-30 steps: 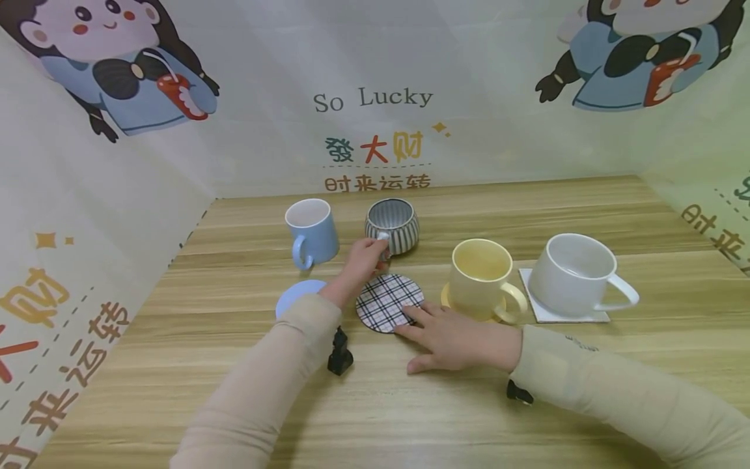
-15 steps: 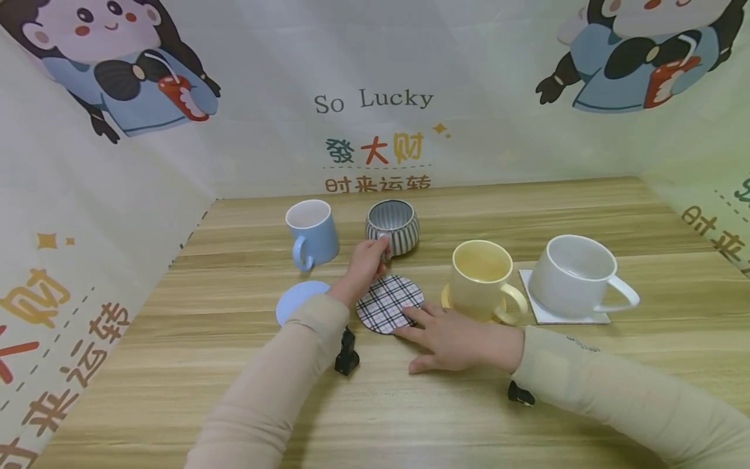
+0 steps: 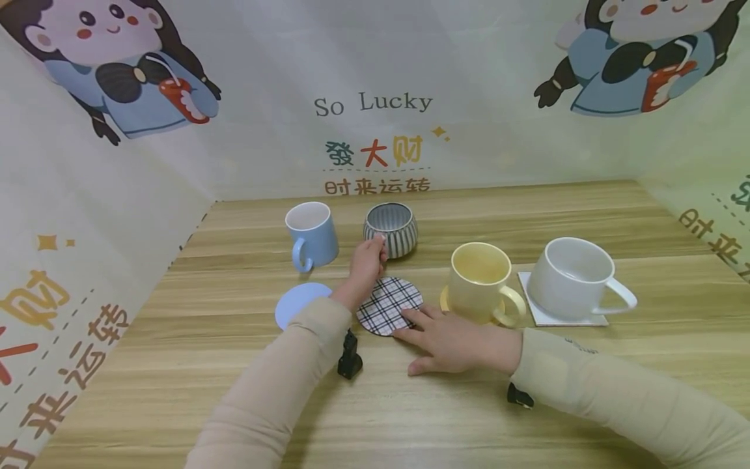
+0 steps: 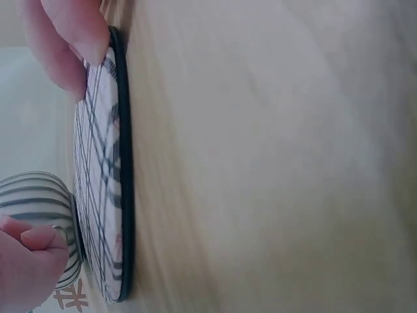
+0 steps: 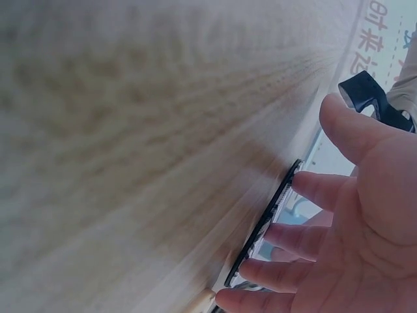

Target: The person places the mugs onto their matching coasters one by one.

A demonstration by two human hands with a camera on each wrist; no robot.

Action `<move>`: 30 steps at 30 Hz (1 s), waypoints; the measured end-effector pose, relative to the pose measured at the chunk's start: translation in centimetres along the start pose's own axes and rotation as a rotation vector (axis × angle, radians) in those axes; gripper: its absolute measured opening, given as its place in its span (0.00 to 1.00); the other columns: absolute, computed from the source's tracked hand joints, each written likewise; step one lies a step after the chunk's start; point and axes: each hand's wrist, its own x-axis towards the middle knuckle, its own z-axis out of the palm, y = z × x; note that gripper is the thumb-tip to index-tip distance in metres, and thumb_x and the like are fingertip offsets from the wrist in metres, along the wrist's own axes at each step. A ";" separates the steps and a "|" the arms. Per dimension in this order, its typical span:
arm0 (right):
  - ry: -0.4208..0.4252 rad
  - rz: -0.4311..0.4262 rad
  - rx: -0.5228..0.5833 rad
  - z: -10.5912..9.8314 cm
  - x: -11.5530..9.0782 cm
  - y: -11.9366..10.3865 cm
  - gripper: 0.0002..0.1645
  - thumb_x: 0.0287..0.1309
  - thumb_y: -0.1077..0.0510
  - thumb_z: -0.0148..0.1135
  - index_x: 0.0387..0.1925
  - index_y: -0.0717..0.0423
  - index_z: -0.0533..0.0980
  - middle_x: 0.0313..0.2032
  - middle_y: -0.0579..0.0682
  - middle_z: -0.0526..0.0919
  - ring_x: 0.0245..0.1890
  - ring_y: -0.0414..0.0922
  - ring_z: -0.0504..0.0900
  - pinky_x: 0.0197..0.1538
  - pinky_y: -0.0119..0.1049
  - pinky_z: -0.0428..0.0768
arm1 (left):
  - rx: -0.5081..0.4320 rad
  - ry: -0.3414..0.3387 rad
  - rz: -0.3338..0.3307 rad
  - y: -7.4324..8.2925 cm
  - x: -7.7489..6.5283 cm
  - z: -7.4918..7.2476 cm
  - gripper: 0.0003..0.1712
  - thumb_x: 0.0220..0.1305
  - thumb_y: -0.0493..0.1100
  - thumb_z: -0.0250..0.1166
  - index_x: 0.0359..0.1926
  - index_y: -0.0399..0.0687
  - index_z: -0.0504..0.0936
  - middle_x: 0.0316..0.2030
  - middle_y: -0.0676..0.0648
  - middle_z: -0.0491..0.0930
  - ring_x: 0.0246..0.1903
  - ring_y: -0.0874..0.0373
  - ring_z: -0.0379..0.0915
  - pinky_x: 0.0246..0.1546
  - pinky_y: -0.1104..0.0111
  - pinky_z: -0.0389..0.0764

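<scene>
My left hand (image 3: 364, 268) pinches the handle of a grey-and-white striped mug (image 3: 402, 238), which stands upright behind a round plaid coaster (image 3: 388, 305). The handle is mostly covered by the fingers. In the left wrist view, this hand (image 4: 29, 268) holds the striped mug (image 4: 39, 195) beside the coaster's far edge. My right hand (image 3: 454, 340) lies with fingers spread, its fingertips on the coaster's right edge. Seen from the right wrist, the fingers (image 5: 303, 238) are extended and touch the dark-rimmed coaster (image 5: 257, 228).
A blue mug (image 3: 319, 238) stands at the back left, behind a round light-blue coaster (image 3: 299, 301). Right of the plaid coaster, a yellow mug (image 3: 477, 283) stands on a yellow coaster (image 3: 444, 299). Farther right, a white mug (image 3: 565, 280) sits on a square white coaster (image 3: 541, 318).
My left wrist and forearm have shifted slightly right, with the hand still on the striped mug's handle. The mug and my right hand look nearly unmoved.
</scene>
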 end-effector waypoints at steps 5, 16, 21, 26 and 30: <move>-0.009 0.004 0.005 0.0 0.1 0.0 0.37 0.59 0.38 0.51 0.65 0.51 0.62 0.67 0.61 0.56 0.64 0.62 0.57 0.60 0.54 0.63 | 0.042 0.041 0.036 -0.1 -0.1 -0.1 0.20 0.71 0.48 0.44 0.22 0.45 0.67 0.18 0.53 0.63 0.13 0.65 0.52 0.14 0.76 0.55; 0.017 -0.006 0.009 0.0 0.0 0.0 0.35 0.59 0.39 0.52 0.64 0.52 0.64 0.65 0.63 0.58 0.62 0.64 0.59 0.60 0.55 0.64 | 0.026 0.035 0.128 1.1 -1.1 -0.8 0.19 0.70 0.46 0.46 0.21 0.45 0.66 0.20 0.53 0.64 0.15 0.65 0.53 0.17 0.76 0.57; 0.022 -0.002 0.009 0.0 0.0 0.0 0.35 0.60 0.41 0.51 0.63 0.53 0.64 0.65 0.63 0.58 0.62 0.63 0.59 0.59 0.55 0.64 | -0.030 0.000 0.092 1.6 -1.8 -1.4 0.19 0.70 0.46 0.47 0.21 0.46 0.66 0.18 0.54 0.63 0.13 0.66 0.51 0.15 0.76 0.56; 0.005 0.006 -0.009 -0.2 0.0 -0.2 0.33 0.61 0.42 0.51 0.64 0.53 0.63 0.65 0.63 0.58 0.62 0.64 0.59 0.58 0.56 0.65 | 0.000 -0.035 0.110 1.9 -2.7 -2.1 0.19 0.70 0.45 0.46 0.20 0.46 0.65 0.18 0.54 0.63 0.14 0.65 0.51 0.16 0.76 0.56; -0.018 0.015 -0.012 -0.2 0.0 -0.4 0.33 0.62 0.43 0.49 0.65 0.53 0.62 0.66 0.63 0.56 0.63 0.64 0.57 0.59 0.56 0.65 | 0.012 -0.052 0.116 2.2 -3.7 -2.4 0.21 0.70 0.45 0.47 0.18 0.46 0.66 0.16 0.54 0.63 0.12 0.66 0.51 0.14 0.76 0.54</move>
